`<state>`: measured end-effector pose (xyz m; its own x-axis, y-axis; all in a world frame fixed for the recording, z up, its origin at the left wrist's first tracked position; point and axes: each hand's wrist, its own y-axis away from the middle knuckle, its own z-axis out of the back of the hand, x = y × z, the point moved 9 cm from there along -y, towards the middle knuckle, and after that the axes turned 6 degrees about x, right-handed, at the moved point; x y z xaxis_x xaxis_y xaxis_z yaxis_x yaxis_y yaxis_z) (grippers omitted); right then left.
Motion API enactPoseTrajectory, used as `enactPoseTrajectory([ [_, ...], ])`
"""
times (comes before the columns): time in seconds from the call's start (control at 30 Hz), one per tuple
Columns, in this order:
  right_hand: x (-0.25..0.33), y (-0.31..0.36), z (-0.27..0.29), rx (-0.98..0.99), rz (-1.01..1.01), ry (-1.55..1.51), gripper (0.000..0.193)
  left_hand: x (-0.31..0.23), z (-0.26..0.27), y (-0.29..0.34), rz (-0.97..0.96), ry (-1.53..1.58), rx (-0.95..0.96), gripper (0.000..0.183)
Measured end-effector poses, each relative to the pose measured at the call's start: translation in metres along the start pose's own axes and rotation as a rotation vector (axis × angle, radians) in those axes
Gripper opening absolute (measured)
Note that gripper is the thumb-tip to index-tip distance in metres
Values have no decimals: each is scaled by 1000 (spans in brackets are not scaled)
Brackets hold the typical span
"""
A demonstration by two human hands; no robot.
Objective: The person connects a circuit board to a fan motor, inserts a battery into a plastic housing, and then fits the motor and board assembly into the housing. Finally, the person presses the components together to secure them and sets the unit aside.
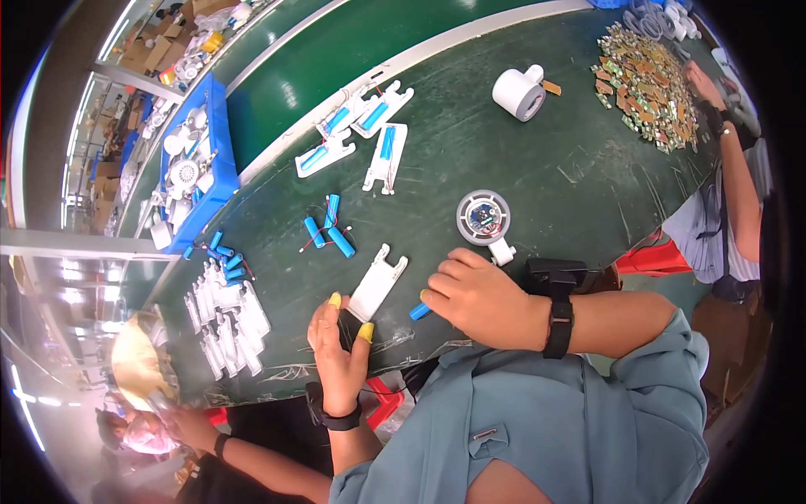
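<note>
A white plastic housing (378, 284) with a forked far end lies on the dark green table in front of me. My left hand (336, 353) is at its near end, thumb and index finger apart on either side of the corner, both tips in yellow finger cots. Under the curled fingers of my right hand (483, 298), a blue battery cell (419, 312) pokes out, mostly hidden. Just beyond that hand rests a round white device head (484, 218) with its circuit board exposed. Several loose blue cells with red wires (333, 227) lie farther off to the left.
White housings fitted with blue cells (353, 126) lie at the far side. Stacked white housings (227, 319) are at left, near a blue crate (220, 160) of parts. A white cylindrical device (519, 94) stands far right, before a circuit-board pile (646, 84); co-workers' arms (739, 193) reach in.
</note>
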<state>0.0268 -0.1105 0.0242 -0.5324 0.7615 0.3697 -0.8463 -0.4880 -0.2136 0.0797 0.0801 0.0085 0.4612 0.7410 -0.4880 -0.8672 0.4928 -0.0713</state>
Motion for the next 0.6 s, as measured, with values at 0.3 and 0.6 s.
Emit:
enactPoseTrajectory([
  [0.3,-18,44,54,-205,-201,-84,33,-50,-13,-2,-97,10,-58,80],
  [0.6,-21,56,56,-246,-236,-95,39,-68,-39,-15,-132,6,-57,70],
])
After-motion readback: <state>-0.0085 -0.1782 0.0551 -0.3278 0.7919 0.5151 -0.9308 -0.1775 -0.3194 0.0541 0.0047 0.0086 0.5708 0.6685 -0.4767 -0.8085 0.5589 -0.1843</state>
